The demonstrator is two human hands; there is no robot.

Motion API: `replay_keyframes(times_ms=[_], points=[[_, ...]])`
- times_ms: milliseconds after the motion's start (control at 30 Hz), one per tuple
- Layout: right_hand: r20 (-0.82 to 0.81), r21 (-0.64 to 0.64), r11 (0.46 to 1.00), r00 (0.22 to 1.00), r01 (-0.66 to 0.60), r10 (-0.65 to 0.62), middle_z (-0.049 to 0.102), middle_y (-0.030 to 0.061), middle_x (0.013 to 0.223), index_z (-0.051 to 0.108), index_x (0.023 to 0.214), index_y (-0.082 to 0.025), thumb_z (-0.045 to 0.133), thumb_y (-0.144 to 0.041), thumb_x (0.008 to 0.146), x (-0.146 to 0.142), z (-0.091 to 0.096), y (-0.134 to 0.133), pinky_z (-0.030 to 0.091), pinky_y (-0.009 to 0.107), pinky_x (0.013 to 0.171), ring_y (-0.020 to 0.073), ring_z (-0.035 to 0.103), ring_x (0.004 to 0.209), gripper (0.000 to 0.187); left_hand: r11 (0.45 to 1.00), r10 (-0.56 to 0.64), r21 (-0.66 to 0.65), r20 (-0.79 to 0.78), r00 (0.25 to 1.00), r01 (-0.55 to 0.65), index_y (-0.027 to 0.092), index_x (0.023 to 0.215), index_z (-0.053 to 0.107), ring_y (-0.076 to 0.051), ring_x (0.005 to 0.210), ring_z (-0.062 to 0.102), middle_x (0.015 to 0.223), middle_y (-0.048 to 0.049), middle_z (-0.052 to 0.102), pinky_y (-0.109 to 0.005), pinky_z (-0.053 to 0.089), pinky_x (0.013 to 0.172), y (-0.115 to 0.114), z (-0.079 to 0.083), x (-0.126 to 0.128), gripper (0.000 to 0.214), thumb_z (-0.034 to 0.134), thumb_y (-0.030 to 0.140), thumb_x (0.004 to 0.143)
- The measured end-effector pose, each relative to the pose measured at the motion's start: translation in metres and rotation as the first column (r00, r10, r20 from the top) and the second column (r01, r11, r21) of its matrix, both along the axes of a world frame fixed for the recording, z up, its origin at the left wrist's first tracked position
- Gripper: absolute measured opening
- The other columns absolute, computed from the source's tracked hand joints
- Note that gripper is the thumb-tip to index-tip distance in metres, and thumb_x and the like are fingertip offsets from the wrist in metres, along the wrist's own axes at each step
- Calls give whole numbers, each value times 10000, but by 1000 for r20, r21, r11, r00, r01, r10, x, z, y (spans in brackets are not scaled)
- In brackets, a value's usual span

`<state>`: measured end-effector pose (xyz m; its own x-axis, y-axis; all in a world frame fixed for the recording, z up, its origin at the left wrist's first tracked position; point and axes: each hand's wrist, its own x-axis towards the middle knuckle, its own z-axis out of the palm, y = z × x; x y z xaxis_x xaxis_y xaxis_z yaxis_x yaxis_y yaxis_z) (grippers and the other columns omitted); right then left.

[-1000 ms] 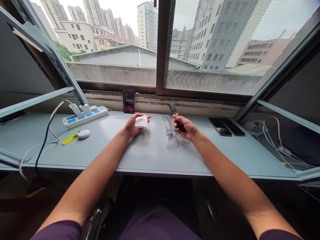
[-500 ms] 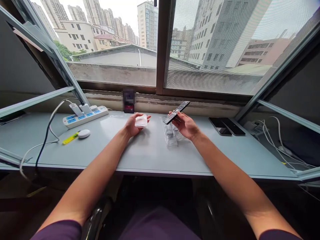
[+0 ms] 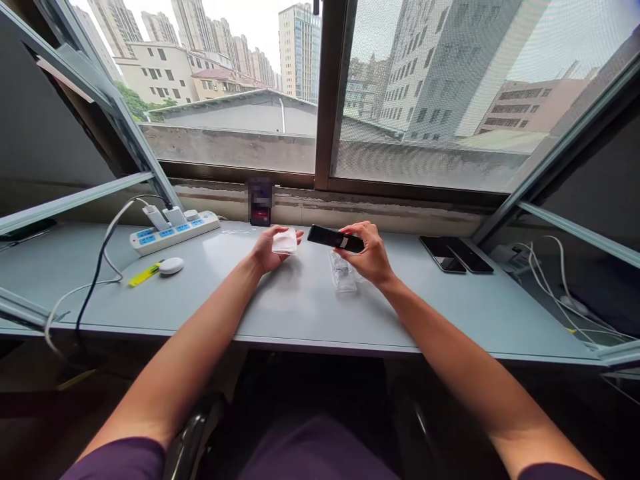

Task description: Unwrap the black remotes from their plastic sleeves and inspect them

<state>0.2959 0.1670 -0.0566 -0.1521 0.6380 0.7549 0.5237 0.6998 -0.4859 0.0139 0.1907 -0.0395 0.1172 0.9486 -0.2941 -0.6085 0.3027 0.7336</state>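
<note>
My right hand (image 3: 369, 255) grips a black remote control (image 3: 332, 238), its slim, hard body lying sideways with my fingers (image 3: 361, 232) closed around one end. Just beneath that hand, a crinkled clear plastic bag (image 3: 341, 278) lies on the smooth grey-blue table (image 3: 210, 300). My left hand (image 3: 270, 253) lies palm up, its fingers curled around a small, soft-looking clear plastic packet (image 3: 285, 242), which rests in their grip.

Farther left on the table sit a yellow utility knife (image 3: 144, 275) and a rounded white computer mouse (image 3: 171, 265), right beside each other. Behind them is a white power strip (image 3: 175, 233) with blue switches and plugs in its sockets, and a thin black cable (image 3: 100, 273) curves away from it. To my right, two black smartphones (image 3: 455, 255) lie side by side, their glass glinting. Beyond everything, a small blurred object (image 3: 260, 202) stands on the ledge under the metal window frame (image 3: 325, 100).
</note>
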Motion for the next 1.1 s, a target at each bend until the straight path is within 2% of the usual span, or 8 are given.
replay_keyframes(times_ms=[200, 367, 500, 600, 700, 800, 967, 1100], points=[[-270, -286, 955, 963, -72, -8, 775, 61, 1036, 784, 1158, -251, 942, -571, 817, -1, 2, -1, 623, 431, 850, 263, 720, 935, 493, 1000, 4, -9, 8, 1000, -4, 66, 1452, 642, -231, 818, 802, 1153, -202, 838, -281, 663, 709, 0, 0, 0, 569, 696, 119, 889], [-596, -461, 782, 799, -418, 76, 807, 53, 977, 778, 1063, -234, 853, -658, 883, 0, 6, 3, 584, 325, 642, 202, 713, 798, 467, 1000, 5, -13, 4, 1000, -5, 25, 1449, 629, -219, 789, 794, 1120, -199, 840, -267, 655, 702, -2, 3, 1, 545, 665, 131, 916], [-714, -462, 697, 696, -548, 75, 821, 43, 984, 766, 996, -244, 1024, -516, 738, 0, 5, 5, 659, 353, 720, 219, 763, 854, 455, 1000, 4, -11, 1, 1000, -4, 52, 1454, 629, -222, 779, 796, 1120, -192, 841, -276, 656, 691, -2, 3, 1, 567, 674, 124, 894], [-714, -409, 720, 688, -560, 130, 849, 55, 1063, 751, 961, -256, 1067, -449, 691, -1, 5, 3, 687, 458, 944, 282, 801, 1052, 458, 1000, 7, -10, 9, 1000, -7, 61, 1468, 618, -228, 788, 800, 1130, -193, 840, -285, 660, 690, -2, 2, 1, 588, 679, 118, 887], [-628, -326, 792, 744, -517, 227, 843, 68, 1274, 763, 974, -273, 1019, -438, 776, -3, 5, -1, 575, 517, 1183, 301, 747, 1308, 363, 1000, 5, -10, 9, 1000, -5, 45, 1478, 606, -225, 787, 798, 1142, -202, 837, -280, 656, 689, -2, 2, 1, 595, 678, 124, 893], [-559, -261, 835, 781, -484, 278, 827, 65, 1304, 783, 946, -285, 999, -452, 793, -3, 6, -1, 494, 507, 1264, 288, 715, 1360, 313, 1000, 4, -16, 10, 1000, -4, 46, 1483, 604, -221, 787, 795, 1155, -204, 836, -279, 656, 697, -2, 2, 1, 596, 669, 122, 895], [-607, -325, 832, 774, -450, 181, 836, 28, 1120, 829, 1049, -293, 1015, -478, 769, -2, 3, 4, 585, 426, 1100, 249, 765, 1127, 384, 1000, -4, -9, 10, 1000, 4, 33, 1467, 610, -219, 782, 794, 1140, -199, 837, -274, 654, 691, -1, 2, 0, 581, 672, 128, 897], [-723, -427, 734, 687, -528, 74, 824, 13, 970, 777, 1064, -279, 936, -568, 847, 0, 7, 1, 639, 347, 781, 210, 772, 848, 395, 1000, -2, -6, 1, 1000, 2, 43, 1460, 620, -221, 797, 797, 1146, -201, 837, -274, 655, 696, 0, 0, -1, 580, 682, 132, 891]])
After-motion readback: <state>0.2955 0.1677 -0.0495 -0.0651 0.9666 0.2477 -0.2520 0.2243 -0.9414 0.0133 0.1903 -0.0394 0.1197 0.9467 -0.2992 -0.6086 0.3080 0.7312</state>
